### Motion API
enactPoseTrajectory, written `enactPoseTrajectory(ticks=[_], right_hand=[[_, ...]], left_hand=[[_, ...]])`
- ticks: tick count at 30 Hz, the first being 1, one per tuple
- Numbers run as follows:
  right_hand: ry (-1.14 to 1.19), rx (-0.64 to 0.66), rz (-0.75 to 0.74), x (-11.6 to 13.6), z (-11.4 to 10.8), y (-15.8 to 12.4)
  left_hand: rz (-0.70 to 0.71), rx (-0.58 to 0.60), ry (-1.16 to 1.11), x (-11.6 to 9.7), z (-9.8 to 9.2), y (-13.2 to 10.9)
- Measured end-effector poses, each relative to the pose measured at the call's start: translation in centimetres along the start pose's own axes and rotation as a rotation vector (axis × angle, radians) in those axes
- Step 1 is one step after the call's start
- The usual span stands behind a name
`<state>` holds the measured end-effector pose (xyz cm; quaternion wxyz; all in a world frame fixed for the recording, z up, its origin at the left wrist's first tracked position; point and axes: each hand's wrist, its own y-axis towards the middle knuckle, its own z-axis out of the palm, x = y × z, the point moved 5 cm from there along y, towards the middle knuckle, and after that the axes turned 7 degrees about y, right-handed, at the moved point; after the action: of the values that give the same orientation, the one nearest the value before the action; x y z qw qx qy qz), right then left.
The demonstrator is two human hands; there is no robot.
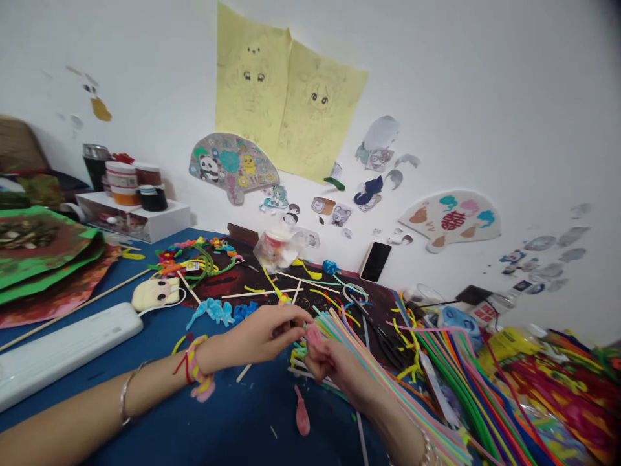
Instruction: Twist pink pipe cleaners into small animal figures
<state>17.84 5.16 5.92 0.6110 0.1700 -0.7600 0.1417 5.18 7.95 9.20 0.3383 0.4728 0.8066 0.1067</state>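
My right hand (pixel 324 357) is closed on a small pink fuzzy piece (pixel 315 338), which shows between its thumb and fingers. From the left, my left hand (pixel 274 331) reaches to the top of that piece, its thumb and index fingertips close together there. Whether these fingertips pinch the piece is too small to tell. Below both hands a second pink fuzzy piece (pixel 301 414), narrow at the top and rounder at the bottom, lies on the blue table cover (pixel 233 421). Pastel fuzzy stems (pixel 373 375) run beside and behind my right hand.
Blue twisted pieces (pixel 218 312) and a colourful braided ring (pixel 206 255) lie behind my left hand. A white power strip (pixel 72 353) is at the left. Bundles of coloured stems (pixel 466 382) fill the right. A phone (pixel 376 261) leans on the wall.
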Motion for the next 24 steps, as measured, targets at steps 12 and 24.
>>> enactPoseTrajectory(ticks=[12,24], right_hand=[[0.374,0.243,0.12,-0.1,0.7,-0.9],[0.222,0.195,0.031,0.8,0.3,-1.1]], left_hand=[[0.072,0.039,-0.194,-0.4,-0.6,-0.1],[-0.168,0.062,-0.383,-0.2,1.7,-0.1]])
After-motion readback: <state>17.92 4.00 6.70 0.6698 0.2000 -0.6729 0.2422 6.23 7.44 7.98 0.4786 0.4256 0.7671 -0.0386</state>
